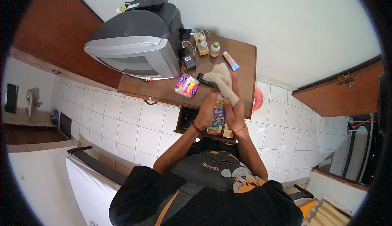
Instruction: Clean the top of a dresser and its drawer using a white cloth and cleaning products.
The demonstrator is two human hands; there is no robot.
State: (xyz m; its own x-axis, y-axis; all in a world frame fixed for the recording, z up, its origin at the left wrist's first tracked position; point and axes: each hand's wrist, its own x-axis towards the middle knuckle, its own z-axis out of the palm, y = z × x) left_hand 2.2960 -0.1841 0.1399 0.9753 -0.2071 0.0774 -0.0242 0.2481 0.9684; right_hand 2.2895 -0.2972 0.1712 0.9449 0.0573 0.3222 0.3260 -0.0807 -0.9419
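Above the near edge of the brown wooden desk (245, 91), my two hands are close together. My right hand (236, 112) grips a crumpled beige cloth (223, 79) that rises over its fingers. Beside it is my left hand (205, 111), with fingertips near the cloth's lower part; whether it holds anything is unclear. A black, ridged object (206, 80), perhaps a strap or comb, lies at the cloth's left and is partly covered. Between my wrists shows a purple and green labelled container (218, 117), its top partly hidden by my fingers, over the open drawer (186, 118).
A CRT television (134, 48) fills the desk's left side. A tissue pack (186, 85), black adapter (187, 59), power strip (201, 45), white bottle (215, 49) and tube (231, 61) stand or lie on the desk. A pink basin (258, 99) is on the floor to the right.
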